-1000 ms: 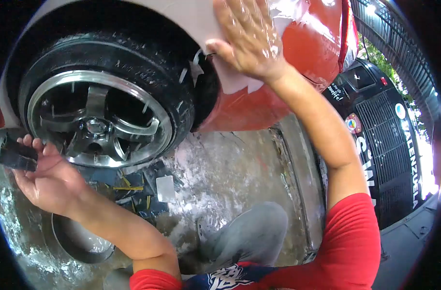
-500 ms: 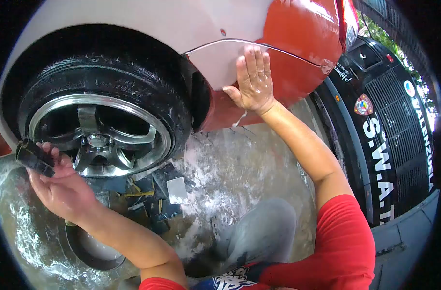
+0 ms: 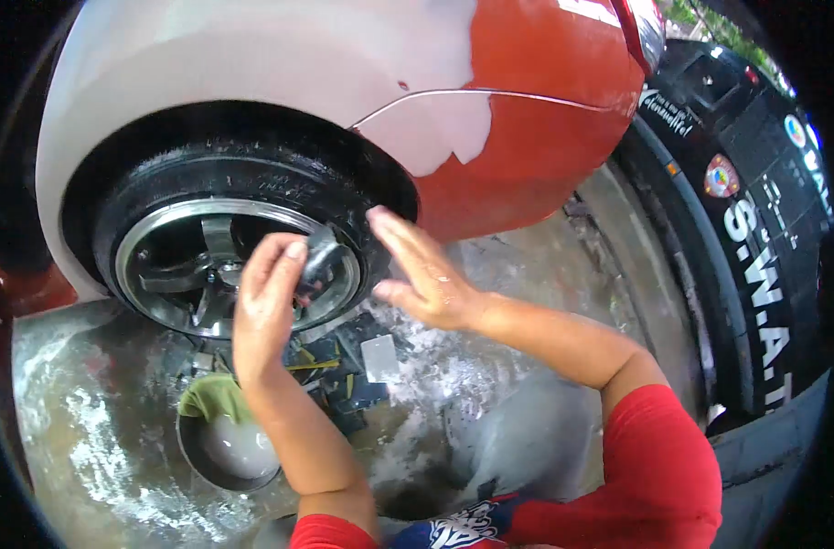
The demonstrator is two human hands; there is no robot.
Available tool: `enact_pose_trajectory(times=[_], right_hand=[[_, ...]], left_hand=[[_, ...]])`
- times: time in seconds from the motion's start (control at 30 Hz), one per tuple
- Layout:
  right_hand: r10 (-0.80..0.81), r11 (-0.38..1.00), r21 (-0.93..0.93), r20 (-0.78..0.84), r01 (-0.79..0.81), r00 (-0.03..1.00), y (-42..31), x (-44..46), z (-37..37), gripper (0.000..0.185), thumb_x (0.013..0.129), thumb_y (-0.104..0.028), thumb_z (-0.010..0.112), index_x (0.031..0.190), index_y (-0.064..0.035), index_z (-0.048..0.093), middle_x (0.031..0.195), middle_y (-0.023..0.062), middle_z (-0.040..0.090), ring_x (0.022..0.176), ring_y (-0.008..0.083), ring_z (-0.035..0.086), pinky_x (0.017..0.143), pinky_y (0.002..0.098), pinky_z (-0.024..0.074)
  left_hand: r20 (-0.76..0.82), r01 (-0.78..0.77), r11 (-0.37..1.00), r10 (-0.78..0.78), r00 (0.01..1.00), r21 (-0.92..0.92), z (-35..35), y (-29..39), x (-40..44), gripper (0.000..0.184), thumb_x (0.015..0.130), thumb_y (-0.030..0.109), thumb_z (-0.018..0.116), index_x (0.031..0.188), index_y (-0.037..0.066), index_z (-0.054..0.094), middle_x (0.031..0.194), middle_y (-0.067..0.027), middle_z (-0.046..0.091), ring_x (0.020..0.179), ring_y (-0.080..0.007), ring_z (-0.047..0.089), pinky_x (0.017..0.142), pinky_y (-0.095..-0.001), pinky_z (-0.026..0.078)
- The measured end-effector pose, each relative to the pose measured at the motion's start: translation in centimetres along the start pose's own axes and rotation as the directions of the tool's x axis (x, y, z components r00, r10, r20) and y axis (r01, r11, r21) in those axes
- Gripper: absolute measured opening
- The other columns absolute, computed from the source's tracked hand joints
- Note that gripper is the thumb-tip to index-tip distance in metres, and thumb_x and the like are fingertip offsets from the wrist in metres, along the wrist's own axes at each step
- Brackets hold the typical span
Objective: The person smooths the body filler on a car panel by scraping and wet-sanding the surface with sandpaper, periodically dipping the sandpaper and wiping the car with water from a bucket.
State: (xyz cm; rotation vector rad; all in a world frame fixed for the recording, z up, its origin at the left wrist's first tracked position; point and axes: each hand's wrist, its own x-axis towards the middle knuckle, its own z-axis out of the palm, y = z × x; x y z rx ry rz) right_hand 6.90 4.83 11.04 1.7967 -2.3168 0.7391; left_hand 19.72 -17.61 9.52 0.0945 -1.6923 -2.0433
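Fingers closed, my left hand [image 3: 267, 297] grips a folded piece of black sandpaper [image 3: 320, 254] in front of the car wheel [image 3: 218, 229]. My right hand [image 3: 428, 279] is just right of it, thumb and fingers apart and nothing in it. A small gap separates the two hands, and neither touches the car. Above them, the wet body panel [image 3: 280, 64] is pale grey over the wheel arch. It turns red [image 3: 545, 137] toward the rear, with an uneven border between the colours.
On the wet floor below the wheel stands a dark bowl [image 3: 187, 455] of cloudy water, a green cloth [image 3: 216, 399] over its rim. Dark sheets and scraps [image 3: 351, 395] lie nearby with a pale rectangular piece [image 3: 379, 359]. A black vehicle [image 3: 737, 229] marked S.W.A.T. stands to the right.
My right hand has come off the panel, down and left. My left hand has moved right with the sandpaper, bringing the hands close together. The view has shifted, showing the green cloth.
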Motion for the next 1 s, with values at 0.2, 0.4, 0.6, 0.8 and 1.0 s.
enact_pose_trajectory(times=[0.2,0.4,0.6,0.8,1.0], right_hand=[[0.286,0.421,0.89,0.054,-0.176,0.957,-1.5,0.5,4.4,0.063,0.099,-0.019,0.07,0.152,-0.0011,0.039,0.149,0.0133,0.049,0.136,0.0203,0.047,0.113,0.0391,0.0401],[0.468,0.541,0.766,0.067,-0.346,0.881,2.6,0.3,6.9,0.033,0.101,-0.024,0.064,0.123,0.0004,0.064,0.108,0.0095,0.069,0.105,0.0147,0.063,0.095,0.0315,0.0492],[0.3,0.707,0.489,0.445,-0.51,0.844,3.3,2.2,11.6,0.032,0.094,-0.029,0.066,0.109,-0.0003,0.062,0.092,0.022,0.07,0.086,0.0286,0.072,0.075,0.0448,0.056],[-0.056,0.894,0.371,0.651,-0.253,0.757,2.5,3.5,13.0,0.044,0.093,-0.03,0.057,0.123,0.0018,0.06,0.11,0.0291,0.07,0.103,0.0426,0.069,0.087,0.0507,0.0529],[-0.25,0.955,0.295,0.779,0.016,0.575,1.6,3.9,13.7,0.04,0.089,-0.022,0.055,0.115,0.0054,0.069,0.114,0.0266,0.071,0.105,0.0415,0.069,0.089,0.052,0.0532]], left_hand=[[0.213,0.191,0.981,-0.193,0.958,0.031,2.2,-2.0,0.4,0.028,0.105,0.029,0.054,0.092,0.007,0.065,0.076,0.0055,0.058,0.065,-0.0037,0.05,0.056,-0.0214,0.039],[0.019,0.177,0.869,-0.21,0.978,0.462,2.0,-2.6,0.6,0.035,0.105,0.033,0.055,0.116,0.001,0.066,0.101,-0.0114,0.067,0.093,-0.0198,0.064,0.077,-0.0337,0.052],[0.217,0.074,0.511,-0.486,0.847,0.856,1.2,1.7,1.3,0.028,0.102,0.028,0.058,0.109,0.002,0.065,0.096,-0.0176,0.067,0.09,-0.0289,0.066,0.081,-0.0386,0.05],[0.207,0.018,0.217,-0.953,0.221,0.976,-17.7,-10.1,-10.6,0.019,0.091,0.025,0.063,0.094,0.008,0.072,0.088,-0.0098,0.073,0.077,-0.0226,0.071,0.07,-0.0379,0.056],[-0.35,0.365,-0.278,-0.925,0.146,0.888,-28.6,-21.7,-23.2,0.034,0.098,0.042,0.059,0.102,0.012,0.075,0.094,-0.0096,0.072,0.078,-0.0184,0.066,0.077,-0.0469,0.055]])
